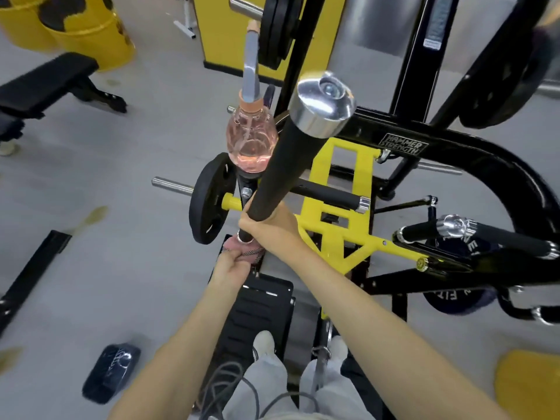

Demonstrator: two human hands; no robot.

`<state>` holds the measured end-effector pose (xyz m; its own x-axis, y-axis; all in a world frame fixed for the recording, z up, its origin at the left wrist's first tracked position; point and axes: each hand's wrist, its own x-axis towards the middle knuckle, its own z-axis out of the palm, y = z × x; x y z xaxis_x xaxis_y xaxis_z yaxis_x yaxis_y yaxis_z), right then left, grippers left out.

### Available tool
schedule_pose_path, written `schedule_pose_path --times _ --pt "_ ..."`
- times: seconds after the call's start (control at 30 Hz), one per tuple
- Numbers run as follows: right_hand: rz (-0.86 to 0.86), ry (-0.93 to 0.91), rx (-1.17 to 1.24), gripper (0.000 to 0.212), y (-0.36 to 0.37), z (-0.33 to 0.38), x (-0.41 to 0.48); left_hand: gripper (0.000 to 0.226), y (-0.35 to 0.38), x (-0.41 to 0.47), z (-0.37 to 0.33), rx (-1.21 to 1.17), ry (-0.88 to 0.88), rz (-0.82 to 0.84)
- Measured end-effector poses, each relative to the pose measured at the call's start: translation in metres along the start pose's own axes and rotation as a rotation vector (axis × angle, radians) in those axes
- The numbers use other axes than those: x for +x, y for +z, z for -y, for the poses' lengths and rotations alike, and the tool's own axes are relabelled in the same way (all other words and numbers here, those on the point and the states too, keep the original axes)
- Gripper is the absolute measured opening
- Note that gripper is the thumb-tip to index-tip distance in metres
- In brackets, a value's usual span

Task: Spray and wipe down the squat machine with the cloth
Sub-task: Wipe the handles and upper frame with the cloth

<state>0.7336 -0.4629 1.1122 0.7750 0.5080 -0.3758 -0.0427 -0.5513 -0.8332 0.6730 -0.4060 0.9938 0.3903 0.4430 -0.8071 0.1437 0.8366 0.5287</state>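
The squat machine (336, 213) has a black and yellow frame. One long black padded handle (297, 153) with a chrome cap rises toward me. My right hand (269, 228) grips that handle near its lower end. Just below it, my left hand (230, 265) holds a pink cloth (239, 248) bunched against the base of the handle. A clear spray bottle (251, 140) of pink liquid, with an orange collar and grey nozzle, stands upright on the machine just left of the handle, with neither hand on it.
A black weight plate (212, 201) hangs on a chrome peg left of the hands. My feet stand on the black footplate (260, 307). A black bench (45, 83) and yellow barrels (78, 31) stand far left. A dark bag (112, 371) lies on the grey floor.
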Motion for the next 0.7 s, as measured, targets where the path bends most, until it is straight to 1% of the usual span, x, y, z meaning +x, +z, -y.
schedule_pose_path --times 0.07,0.1,0.13,0.2,0.3,0.37,0.4,0.43,0.47,0.5,0.57,0.6,0.63,0.7 --pt "0.001 -0.005 -0.009 0.02 0.001 -0.003 0.005 0.039 -0.003 0.008 -0.004 -0.071 -0.049 -0.021" --pt "0.007 -0.018 -0.019 0.017 0.001 -0.005 0.006 0.041 -0.003 0.012 -0.009 -0.013 -0.061 -0.044" --pt "0.004 -0.023 -0.044 0.014 0.0 -0.005 0.006 0.043 -0.007 0.026 -0.011 0.099 -0.036 -0.066" --pt "-0.016 -0.03 -0.092 0.018 0.0 -0.007 0.008 0.04 -0.016 0.044 -0.019 0.436 0.099 -0.063" --pt "-0.028 -0.054 -0.1 0.014 0.001 -0.006 0.008 0.03 -0.02 0.058 -0.038 0.912 0.285 0.059" --pt "-0.001 -0.051 -0.122 0.024 -0.001 -0.005 0.008 0.029 -0.012 0.054 -0.047 1.135 0.339 0.089" --pt "0.022 -0.058 -0.108 0.026 -0.003 -0.006 0.009 0.033 -0.01 0.053 -0.047 1.195 0.341 0.098" --pt "0.032 -0.081 -0.076 0.026 -0.003 -0.007 0.009 0.035 -0.014 0.059 -0.045 1.235 0.357 0.116" --pt "0.033 -0.112 -0.018 0.027 -0.003 -0.01 0.009 0.03 -0.018 0.065 -0.041 1.242 0.351 0.137" --pt "0.042 -0.136 0.042 0.032 -0.001 -0.017 0.009 0.028 -0.017 0.061 -0.039 1.268 0.356 0.135" --pt "0.069 -0.114 0.12 0.049 0.003 -0.039 0.01 0.03 -0.022 0.062 -0.034 1.191 0.325 0.155" --pt "0.068 -0.061 0.154 0.055 0.006 -0.054 0.009 0.032 -0.024 0.059 -0.034 1.162 0.309 0.176" --pt "0.057 0.01 0.2 0.056 0.008 -0.068 0.007 0.037 -0.025 0.053 -0.037 1.152 0.285 0.175" --pt "0.039 0.183 0.347 0.045 0.013 -0.097 0.005 0.042 -0.025 0.041 -0.045 1.136 0.264 0.175"
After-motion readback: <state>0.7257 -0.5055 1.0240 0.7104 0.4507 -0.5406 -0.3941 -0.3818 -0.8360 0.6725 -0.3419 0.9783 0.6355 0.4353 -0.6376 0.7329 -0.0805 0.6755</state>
